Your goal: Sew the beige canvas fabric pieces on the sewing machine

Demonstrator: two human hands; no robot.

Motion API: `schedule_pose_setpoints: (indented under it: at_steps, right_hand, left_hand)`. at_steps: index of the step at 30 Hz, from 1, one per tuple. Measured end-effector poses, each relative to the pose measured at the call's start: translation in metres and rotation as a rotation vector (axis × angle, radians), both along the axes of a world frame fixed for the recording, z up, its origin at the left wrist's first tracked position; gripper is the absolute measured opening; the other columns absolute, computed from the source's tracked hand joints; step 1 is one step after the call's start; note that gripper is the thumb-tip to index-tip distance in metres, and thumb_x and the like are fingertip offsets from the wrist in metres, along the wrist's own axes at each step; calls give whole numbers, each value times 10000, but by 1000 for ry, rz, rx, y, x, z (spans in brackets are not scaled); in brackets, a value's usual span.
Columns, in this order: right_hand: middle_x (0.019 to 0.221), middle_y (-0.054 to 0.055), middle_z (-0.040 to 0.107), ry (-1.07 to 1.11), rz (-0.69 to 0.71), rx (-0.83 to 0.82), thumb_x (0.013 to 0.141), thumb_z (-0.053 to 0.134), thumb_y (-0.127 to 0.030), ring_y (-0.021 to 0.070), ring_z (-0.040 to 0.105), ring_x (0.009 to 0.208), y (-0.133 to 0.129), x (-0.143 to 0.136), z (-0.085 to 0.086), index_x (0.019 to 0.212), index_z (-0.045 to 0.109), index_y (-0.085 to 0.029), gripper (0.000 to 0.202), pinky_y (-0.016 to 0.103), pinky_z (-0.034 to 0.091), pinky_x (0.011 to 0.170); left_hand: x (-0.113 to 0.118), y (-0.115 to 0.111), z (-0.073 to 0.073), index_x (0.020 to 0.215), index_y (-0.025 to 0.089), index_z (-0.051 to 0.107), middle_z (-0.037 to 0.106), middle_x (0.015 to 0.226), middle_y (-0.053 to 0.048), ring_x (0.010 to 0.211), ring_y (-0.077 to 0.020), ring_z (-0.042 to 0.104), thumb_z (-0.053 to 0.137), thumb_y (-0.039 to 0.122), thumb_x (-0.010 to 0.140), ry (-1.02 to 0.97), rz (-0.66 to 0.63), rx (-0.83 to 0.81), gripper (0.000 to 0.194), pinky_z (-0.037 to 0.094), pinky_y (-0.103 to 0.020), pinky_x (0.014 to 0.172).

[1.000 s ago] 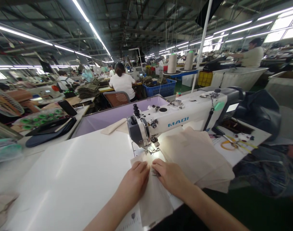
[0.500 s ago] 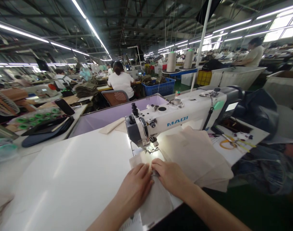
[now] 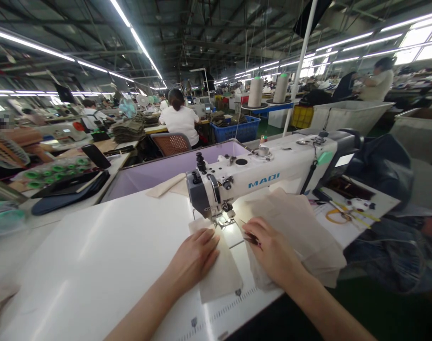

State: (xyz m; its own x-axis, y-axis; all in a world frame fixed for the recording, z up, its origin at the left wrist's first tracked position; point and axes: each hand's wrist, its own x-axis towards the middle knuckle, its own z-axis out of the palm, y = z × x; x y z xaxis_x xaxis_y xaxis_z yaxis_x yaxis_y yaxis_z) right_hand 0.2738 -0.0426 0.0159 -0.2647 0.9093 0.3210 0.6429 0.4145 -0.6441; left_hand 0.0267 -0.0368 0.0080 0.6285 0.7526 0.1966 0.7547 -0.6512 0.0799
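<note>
My left hand (image 3: 198, 253) presses and grips a beige fabric piece (image 3: 223, 272) lying left of the needle area, its fingers closed along the upper part. Just right of the presser foot (image 3: 224, 220), my right hand (image 3: 272, 246) is closed around small dark thread snips (image 3: 250, 237), mostly hidden by the fingers. Under and beside that hand lies a stack of beige fabric panels (image 3: 290, 222). The white sewing machine (image 3: 272, 170) stands over the work, its lamp lighting the needle plate.
Scissors with orange handles (image 3: 338, 216) lie on the table's right side. A folded beige piece (image 3: 168, 185) rests behind the machine head. Thread cones (image 3: 255, 92) stand on a holder. Beyond the lilac bin panel (image 3: 148, 173), a person in white (image 3: 180, 118) sits.
My hands have moved apart: the right went right and now shows snips. The fabric under my left hand shifted left, separate from the stack, uncovering the needle plate and table ruler.
</note>
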Motion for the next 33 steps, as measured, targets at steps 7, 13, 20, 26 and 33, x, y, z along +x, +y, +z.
schedule_pose_setpoints:
  at_steps: [7,13,20,26,33]
  right_hand:
    - [1170,122,660,-307,-241,-123,910,578,-210,264,689,871,-5,37,1,1080,653,-173,189,347,493,705]
    - [920,56,657,-356,-171,-132,906,573,-208,214,665,723,-3,47,-19,837,609,-203,78,308,439,613]
    - [827,16,631,-49,-189,30,1008,455,-361,184,646,723,-4,52,-25,802,552,-238,259,286,455,656]
    - [765,-10,583,18,-224,181,993,516,-392,153,597,639,-18,44,-6,755,506,-244,281,274,432,627]
    - [699,-24,567,37,14,-6,914,583,-231,140,563,604,-47,-4,1,691,476,-235,247,255,400,566]
  left_hand:
    - [-2,6,6,1196,184,630,658,1258,-124,1152,-282,634,468,236,1008,-7,-1,-7,253,580,-434,942]
    - [9,-11,-11,1245,157,635,666,1287,-149,1209,-324,623,515,205,981,102,100,104,294,553,-486,991]
    - [12,-36,-32,1450,209,515,568,1465,-148,1345,-366,523,588,417,970,190,136,197,529,477,-536,1054]
    - [-25,11,-25,1399,197,577,584,1454,-136,1354,-330,528,481,393,1020,158,215,182,438,460,-511,1076]
    - [10,-22,5,1411,165,522,651,1355,-151,1266,-296,606,517,213,964,-87,89,200,449,533,-469,1030]
